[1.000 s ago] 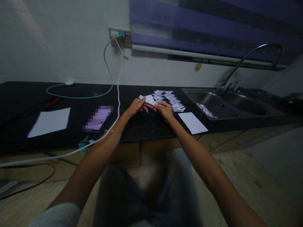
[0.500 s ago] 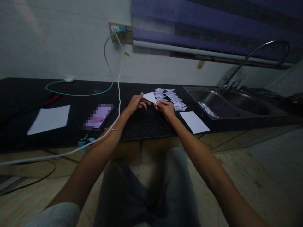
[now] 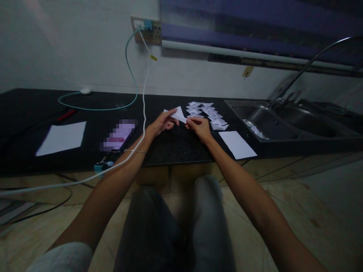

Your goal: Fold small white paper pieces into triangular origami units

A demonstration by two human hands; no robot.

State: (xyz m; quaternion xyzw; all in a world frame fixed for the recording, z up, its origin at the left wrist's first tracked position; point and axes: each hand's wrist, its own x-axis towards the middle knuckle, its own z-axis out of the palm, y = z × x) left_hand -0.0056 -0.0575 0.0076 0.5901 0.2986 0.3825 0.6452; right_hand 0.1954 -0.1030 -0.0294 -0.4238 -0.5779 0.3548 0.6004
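A small folded white piece of paper (image 3: pixel 179 114), roughly triangular, is held between my two hands above the dark counter. My left hand (image 3: pixel 163 121) grips its left side, the thumb lying over the paper and the other fingers curled beneath. At its right corner, the fingertips of my right hand (image 3: pixel 199 127) pinch the paper. Just beyond and to the right, several folded white paper pieces (image 3: pixel 211 113) lie in two rows. A flat white sheet (image 3: pixel 237 145) rests right of my right hand.
Another white sheet (image 3: pixel 62 138) lies at the left, beside a phone (image 3: pixel 120 135) with a blurred screen. A white cable (image 3: pixel 144 102) hangs from the wall outlet (image 3: pixel 150 31) and passes over my left forearm. A steel sink (image 3: pixel 263 138) is set into the counter (image 3: pixel 176 153) at the right.
My left thumb has moved rightward across the folded paper, and the paper has tilted slightly. Both hands still hold it. The whole view has shifted a little.
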